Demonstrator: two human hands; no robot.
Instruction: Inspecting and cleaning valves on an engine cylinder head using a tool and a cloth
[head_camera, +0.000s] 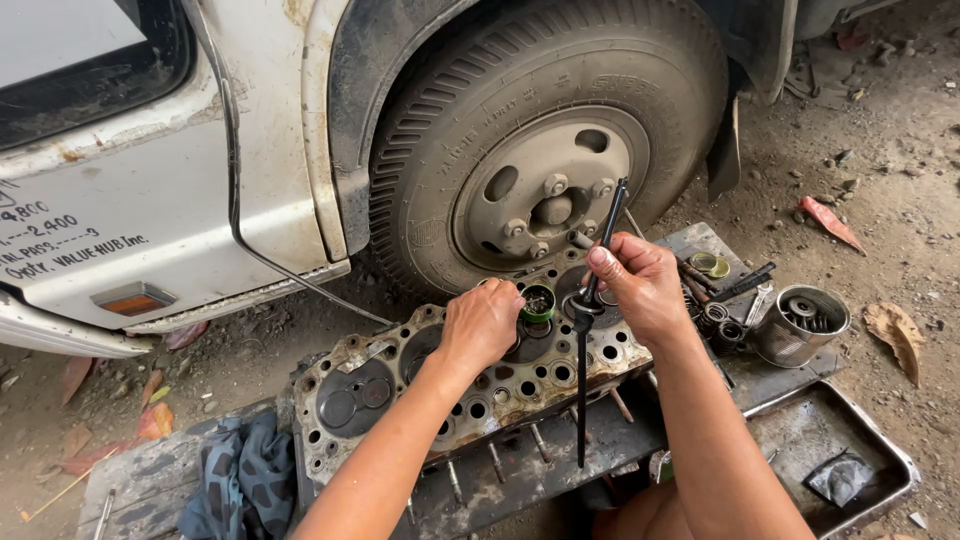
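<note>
A long black valve (583, 380) stands upright in the right hand (640, 285), fingers closed round its stem, just right of the left hand (482, 322), which pinches a small green tin (538, 303) on the cylinder head (470, 385). A loosened grip could tip the valve against the tin, spilling it.

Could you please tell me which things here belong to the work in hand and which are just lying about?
In use:
- grimy metal cylinder head
- small green tin, under the left hand
- long black rod-shaped tool, in the right hand

Lying about:
- dark blue rag
- metal can of parts
- metal tray
- dry leaves
</note>
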